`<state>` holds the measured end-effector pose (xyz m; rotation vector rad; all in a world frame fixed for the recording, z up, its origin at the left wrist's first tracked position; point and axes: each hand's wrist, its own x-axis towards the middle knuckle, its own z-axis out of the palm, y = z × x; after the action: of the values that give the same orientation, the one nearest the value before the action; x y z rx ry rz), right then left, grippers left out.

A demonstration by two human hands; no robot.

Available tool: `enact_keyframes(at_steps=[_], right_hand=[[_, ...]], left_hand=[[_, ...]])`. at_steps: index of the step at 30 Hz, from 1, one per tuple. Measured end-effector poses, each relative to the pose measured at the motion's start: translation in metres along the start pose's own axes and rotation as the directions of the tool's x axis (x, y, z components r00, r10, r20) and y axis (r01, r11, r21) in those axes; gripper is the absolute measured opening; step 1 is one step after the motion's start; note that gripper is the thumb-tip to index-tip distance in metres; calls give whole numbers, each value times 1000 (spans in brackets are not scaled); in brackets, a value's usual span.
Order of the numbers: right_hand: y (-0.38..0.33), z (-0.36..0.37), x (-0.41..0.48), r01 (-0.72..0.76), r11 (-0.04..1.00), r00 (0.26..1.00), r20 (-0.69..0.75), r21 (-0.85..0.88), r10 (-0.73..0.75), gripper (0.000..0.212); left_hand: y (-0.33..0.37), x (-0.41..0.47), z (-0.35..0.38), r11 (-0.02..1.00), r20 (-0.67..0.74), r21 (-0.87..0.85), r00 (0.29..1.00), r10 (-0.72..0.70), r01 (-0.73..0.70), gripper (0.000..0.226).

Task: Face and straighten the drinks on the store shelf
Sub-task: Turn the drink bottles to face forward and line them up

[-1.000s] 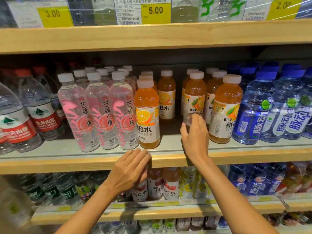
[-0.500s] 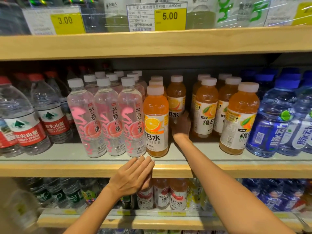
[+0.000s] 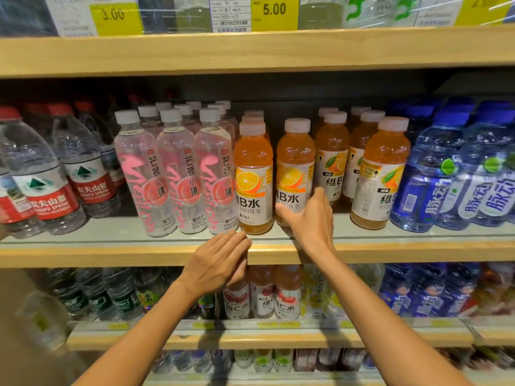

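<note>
Several orange vitamin B drink bottles stand on the middle shelf [image 3: 418, 247]. My right hand [image 3: 309, 221] grips the lower part of one orange bottle [image 3: 295, 168], thumb on its label and fingers behind it; this bottle stands at the shelf front beside another orange bottle [image 3: 253, 176] with its label facing out. My left hand [image 3: 220, 260] rests flat with straight fingers on the wooden shelf edge below that bottle, holding nothing. Further right, an orange bottle [image 3: 379, 174] stands at the front with its label turned partly sideways.
Pink-labelled clear bottles [image 3: 175, 174] stand left of the orange ones, red-labelled water bottles [image 3: 41, 176] further left, blue bottles [image 3: 446, 174] on the right. A wooden shelf [image 3: 250, 51] with price tags runs above. Lower shelves hold more drinks [image 3: 262, 293].
My right hand reached to the back of the shelf, took an orange bottle and drew it forward to the front row. My left hand stayed on the shelf edge.
</note>
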<state>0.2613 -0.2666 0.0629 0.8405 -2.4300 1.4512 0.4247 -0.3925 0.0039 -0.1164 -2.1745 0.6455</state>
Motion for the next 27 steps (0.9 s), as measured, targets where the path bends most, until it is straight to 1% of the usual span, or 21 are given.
enact_keyframes(at_steps=[3, 5, 7, 9, 11, 13, 15, 16, 17, 18, 19, 20, 21, 22, 23, 24, 26, 27], right_hand=[[7, -10, -7, 49, 998, 998, 36, 40, -50, 80], [7, -13, -6, 46, 994, 992, 110, 102, -58, 76], [7, -15, -5, 15, 975, 983, 175, 222, -55, 66], [6, -16, -5, 19, 956, 982, 174, 294, -73, 63], [6, -17, -9, 34, 937, 985, 145, 348, -90, 65], [6, -22, -15, 43, 912, 987, 125, 408, -103, 67], [6, -27, -22, 39, 884, 984, 138, 466, -116, 65], [5, -29, -25, 26, 872, 979, 162, 489, -121, 64], [4, -32, -29, 11, 862, 973, 193, 507, -126, 65], [3, -36, -33, -5, 852, 966, 222, 524, -131, 68], [2, -38, -38, -19, 841, 959, 247, 540, -137, 71], [1, -40, -43, -30, 833, 953, 267, 552, -143, 71], [-1, -43, -49, -34, 829, 947, 283, 559, -152, 69], [-3, -45, -54, -35, 829, 941, 298, 559, -162, 66], [-5, -46, -59, -34, 830, 936, 309, 557, -169, 63], [-6, -47, -63, -34, 832, 934, 315, 554, -171, 62], [-9, -49, -69, -24, 848, 938, 306, 530, -164, 65], [-10, -50, -71, -11, 866, 943, 293, 500, -157, 67]], left_hand=[[3, 2, -3, 998, 25, -27, 999, -48, 49, 39], [5, 4, -5, 996, 38, -42, 997, -71, 73, 34], [6, 7, -8, 994, 67, -64, 994, -89, 93, 31], [8, 11, -12, 991, 116, -84, 989, -97, 107, 28], [9, 17, -20, 986, 195, -101, 974, -110, 132, 27], [9, 25, -30, 969, 278, -134, 946, -165, 209, 27], [12, 36, -39, 906, 312, -211, 904, -294, 367, 25], [13, 43, -44, 832, 323, -280, 863, -388, 479, 22], [14, 52, -50, 714, 332, -378, 807, -489, 589, 20], [15, 64, -55, 550, 347, -500, 737, -580, 669, 22], [17, 78, -62, 350, 385, -625, 666, -639, 698, 27], [18, 92, -68, 145, 437, -726, 613, -659, 673, 34], [19, 106, -74, -28, 483, -787, 587, -650, 616, 39], [22, 118, -79, -159, 522, -812, 576, -629, 562, 41], [25, 129, -82, -248, 554, -814, 572, -604, 526, 42], [28, 137, -85, -307, 578, -807, 568, -586, 505, 43], [36, 150, -88, -367, 602, -793, 535, -593, 486, 48], [40, 154, -88, -368, 596, -795, 511, -619, 482, 49]])
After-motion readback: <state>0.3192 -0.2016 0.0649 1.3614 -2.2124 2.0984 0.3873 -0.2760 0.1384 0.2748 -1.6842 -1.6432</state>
